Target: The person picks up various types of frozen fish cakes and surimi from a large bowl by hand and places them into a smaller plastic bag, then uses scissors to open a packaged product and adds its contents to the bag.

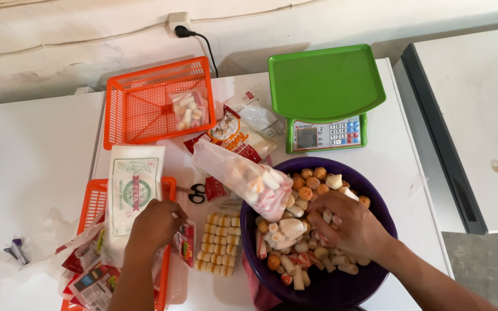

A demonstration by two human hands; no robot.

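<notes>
Fish balls and mixed frozen pieces [301,230] are filling the purple bowl [370,276] at the table's near edge, where my right hand [347,224] is lying spread among them, fingers loosely curled. My left hand [154,227] is closing on a white packet [131,196] over the orange basket [93,201]. A green scale [325,98] is sitting behind the bowl.

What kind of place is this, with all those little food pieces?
Probably a small food-packing spot. A green weighing scale stands behind a purple bowl of mixed fish balls and sticks, and orange baskets hold filled plastic bags.
</notes>
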